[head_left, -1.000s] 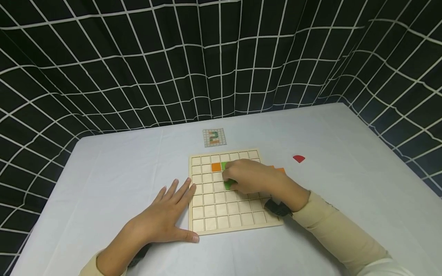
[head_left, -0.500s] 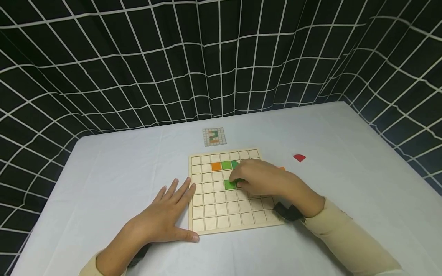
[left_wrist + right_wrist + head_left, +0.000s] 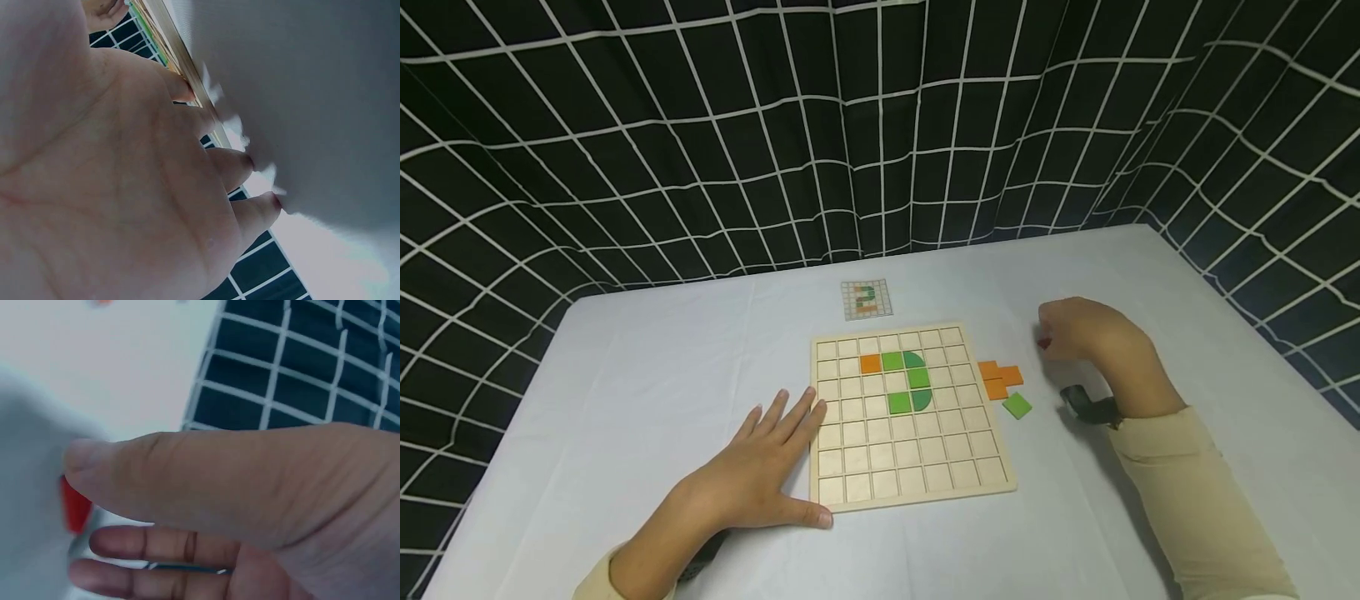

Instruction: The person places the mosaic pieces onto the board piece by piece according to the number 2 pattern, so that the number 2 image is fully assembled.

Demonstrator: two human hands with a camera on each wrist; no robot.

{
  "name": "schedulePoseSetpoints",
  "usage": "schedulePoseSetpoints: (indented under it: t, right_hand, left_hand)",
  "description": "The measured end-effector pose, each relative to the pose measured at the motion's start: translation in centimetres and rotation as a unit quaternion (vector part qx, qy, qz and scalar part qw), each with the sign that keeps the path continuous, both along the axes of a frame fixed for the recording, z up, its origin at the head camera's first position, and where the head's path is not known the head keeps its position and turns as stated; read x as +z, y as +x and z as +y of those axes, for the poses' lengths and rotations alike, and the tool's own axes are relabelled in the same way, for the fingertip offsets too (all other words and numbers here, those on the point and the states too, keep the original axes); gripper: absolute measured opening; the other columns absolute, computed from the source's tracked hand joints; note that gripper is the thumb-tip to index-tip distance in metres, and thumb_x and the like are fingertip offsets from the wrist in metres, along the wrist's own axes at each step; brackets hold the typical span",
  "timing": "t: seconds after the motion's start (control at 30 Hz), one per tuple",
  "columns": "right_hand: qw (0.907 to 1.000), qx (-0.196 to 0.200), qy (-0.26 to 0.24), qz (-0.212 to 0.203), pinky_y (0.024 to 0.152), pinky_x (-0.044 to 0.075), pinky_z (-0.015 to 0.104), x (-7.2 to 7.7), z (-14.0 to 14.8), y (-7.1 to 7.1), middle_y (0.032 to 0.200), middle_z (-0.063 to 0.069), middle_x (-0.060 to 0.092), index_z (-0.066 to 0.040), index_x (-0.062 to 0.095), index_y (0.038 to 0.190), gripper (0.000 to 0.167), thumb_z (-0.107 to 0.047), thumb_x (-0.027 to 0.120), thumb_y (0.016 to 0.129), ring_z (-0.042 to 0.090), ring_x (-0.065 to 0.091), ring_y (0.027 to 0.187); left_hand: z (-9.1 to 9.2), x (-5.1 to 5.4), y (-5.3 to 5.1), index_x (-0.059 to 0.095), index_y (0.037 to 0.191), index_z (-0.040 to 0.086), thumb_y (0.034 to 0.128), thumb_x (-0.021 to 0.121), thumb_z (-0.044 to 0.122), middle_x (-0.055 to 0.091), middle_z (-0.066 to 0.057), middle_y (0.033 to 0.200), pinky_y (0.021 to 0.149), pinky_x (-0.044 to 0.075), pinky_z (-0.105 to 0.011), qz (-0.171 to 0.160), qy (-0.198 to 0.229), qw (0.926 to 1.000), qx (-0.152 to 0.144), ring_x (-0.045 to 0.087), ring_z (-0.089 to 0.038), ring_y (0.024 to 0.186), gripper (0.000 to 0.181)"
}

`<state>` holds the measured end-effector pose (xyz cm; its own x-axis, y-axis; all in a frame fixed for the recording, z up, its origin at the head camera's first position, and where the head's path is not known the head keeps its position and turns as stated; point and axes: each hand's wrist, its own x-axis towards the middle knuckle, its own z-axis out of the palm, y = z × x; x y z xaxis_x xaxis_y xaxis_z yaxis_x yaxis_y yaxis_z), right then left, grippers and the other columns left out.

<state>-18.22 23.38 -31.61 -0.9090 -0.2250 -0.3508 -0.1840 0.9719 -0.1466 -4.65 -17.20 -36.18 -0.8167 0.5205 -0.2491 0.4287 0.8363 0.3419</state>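
My right hand (image 3: pixel 1086 329) is at the right of the table, its thumb and fingers pinching a red quarter-circle tile (image 3: pixel 76 505) that shows beneath the thumb tip. Much of that tile is hidden by the hand. My left hand (image 3: pixel 752 475) lies with fingers spread, its fingertips and thumb at the left edge of a wooden grid board (image 3: pixel 880 454). Set in the board's cells are an orange square tile (image 3: pixel 870 363), several green squares such as the middle one (image 3: pixel 918 377), and two dark green quarter-circle tiles, upper (image 3: pixel 913 359) and lower (image 3: pixel 922 400).
Several orange tiles (image 3: pixel 996 387) lie against the board's right edge, with a loose green square tile (image 3: pixel 1017 406) just below them. Behind the board rests a small printed pattern card (image 3: pixel 866 299). A black curtain with white grid lines (image 3: pixel 880 125) rises beyond the white table.
My right hand has left the board and moved right to the red tile. The lower dark green quarter-circle and the tiles beside the board are now uncovered. My left hand stays still.
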Motion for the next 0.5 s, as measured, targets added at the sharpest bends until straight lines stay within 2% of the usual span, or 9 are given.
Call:
schedulePoseSetpoints:
  t: [0.03, 0.1, 0.2, 0.5]
  right_hand:
    - [1.0000, 0.000, 0.003, -0.004, 0.065, 0.048, 0.040, -0.3, 0.3, -0.2, 0.081, 0.010, 0.061, -0.001, 0.066, 0.094, 0.012, -0.002, 0.071, 0.083, 0.027, 0.051, 0.073]
    - [1.0000, -0.001, 0.001, -0.008, 0.069, 0.051, 0.042, -0.8, 0.5, -0.6, 0.084, 0.010, 0.063, -0.001, 0.068, 0.097, 0.013, 0.001, 0.071, 0.084, 0.028, 0.053, 0.076]
    - [0.9998, 0.015, -0.012, 0.001, 0.069, 0.050, 0.041, -1.2, 0.2, -0.8, 0.082, 0.007, 0.061, -0.004, 0.067, 0.092, 0.012, 0.004, 0.068, 0.084, 0.027, 0.052, 0.076]
    - [0.9928, 0.092, -0.075, 0.012, 0.070, 0.050, 0.037, -1.6, -2.1, -1.0, 0.077, 0.002, 0.061, -0.007, 0.069, 0.087, 0.014, 0.004, 0.072, 0.078, 0.022, 0.053, 0.074]
  left_hand:
    - [0.0, 0.0, 0.0, 0.019, 0.161, 0.010, 0.0705, 0.063, 0.084, 0.006, -0.008, 0.168, 0.117, 0.008, -0.063, 0.000, 0.000, 1.0000, 0.000, 0.002, -0.040, 0.151, 0.125]
    - [-0.1, 0.0, 0.0, 0.019, 0.161, 0.010, 0.0707, 0.063, 0.084, 0.006, -0.007, 0.168, 0.117, 0.008, -0.062, 0.000, 0.000, 1.0000, -0.001, 0.002, -0.040, 0.151, 0.125]
    - [0.0, 0.0, 0.0, 0.018, 0.162, 0.010, 0.0708, 0.063, 0.084, 0.005, -0.007, 0.168, 0.117, 0.008, -0.062, -0.001, -0.002, 1.0000, -0.001, 0.001, -0.039, 0.151, 0.125]
    - [0.0, -0.2, 0.0, 0.018, 0.162, 0.012, 0.0706, 0.063, 0.084, 0.005, -0.005, 0.168, 0.117, 0.007, -0.061, 0.000, -0.005, 1.0000, 0.001, 0.001, -0.038, 0.151, 0.125]
